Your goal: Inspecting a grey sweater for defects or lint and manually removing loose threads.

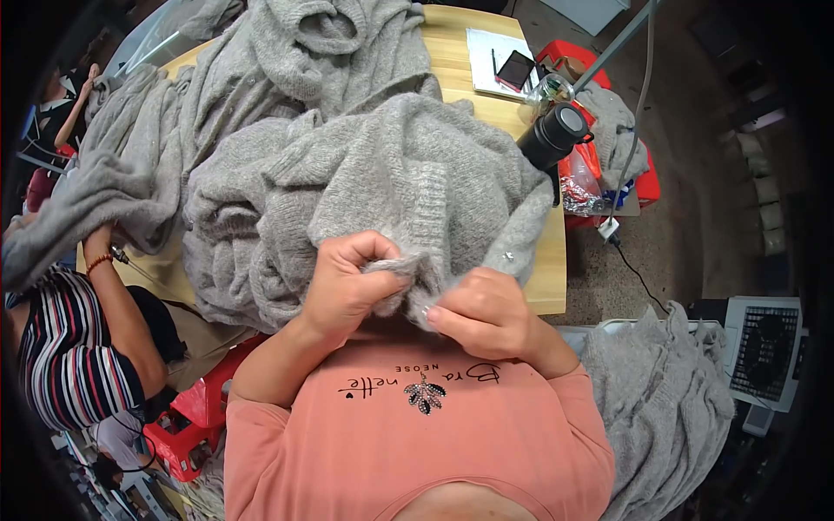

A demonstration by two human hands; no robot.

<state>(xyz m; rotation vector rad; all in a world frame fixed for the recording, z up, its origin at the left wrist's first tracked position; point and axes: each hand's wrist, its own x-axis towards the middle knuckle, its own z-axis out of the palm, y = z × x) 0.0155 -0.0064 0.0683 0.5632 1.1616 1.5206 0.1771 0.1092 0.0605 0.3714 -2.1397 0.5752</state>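
Note:
A grey knitted sweater (421,143) lies heaped on the table in front of me, its ribbed band running down toward my chest. My left hand (352,282) is closed on a bunched edge of the knit, thumb pressed over the fold. Just to its right, my right hand (482,314) pinches another part of the same edge. The fabric between the two hands is gathered and slightly raised at the table's near edge. Whether a needle or thread is in my fingers is too small to tell.
More grey knitwear (321,52) covers the wooden table (465,30). A black bottle (553,135), a phone (515,69) and a notebook (486,52) stand or lie at right. Grey garments (656,408) fill a container behind right. At left, a co-worker in a striped top (74,347) handles knitwear.

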